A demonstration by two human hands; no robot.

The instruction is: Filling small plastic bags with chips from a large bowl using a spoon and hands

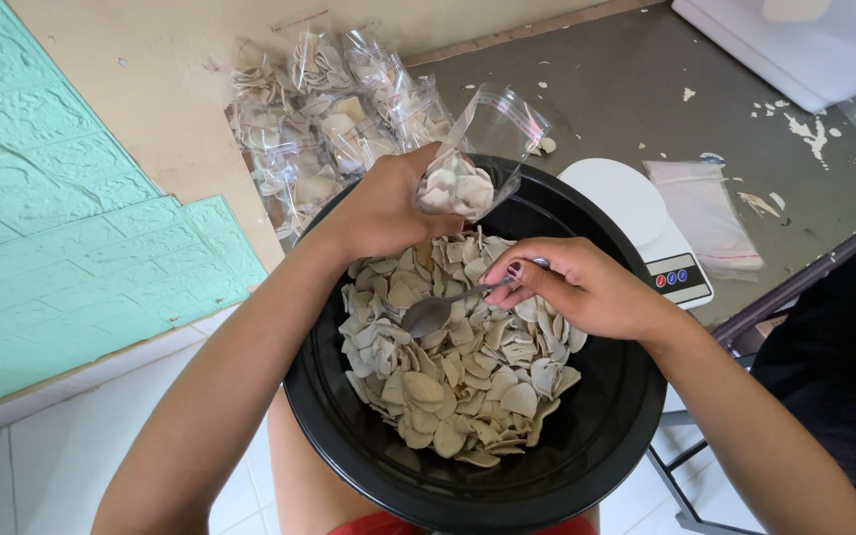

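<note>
A large black bowl (587, 446) rests on my lap, filled with pale, thin raw crackers (458, 376). My left hand (383, 213) grips a small clear plastic bag (482, 149) over the bowl's far rim; the bag is open at the top and partly filled with crackers. My right hand (577, 287) holds a metal spoon (438, 312) by its handle, with the spoon's bowl lying on the crackers, pointing left.
A heap of filled clear bags (324, 119) lies on the grey table beyond the bowl. A white kitchen scale (646, 218) stands right of the bowl, with flat empty bags (710, 213) beside it. A white box (795, 45) sits far right. A teal brick-pattern panel (61, 218) lies at left.
</note>
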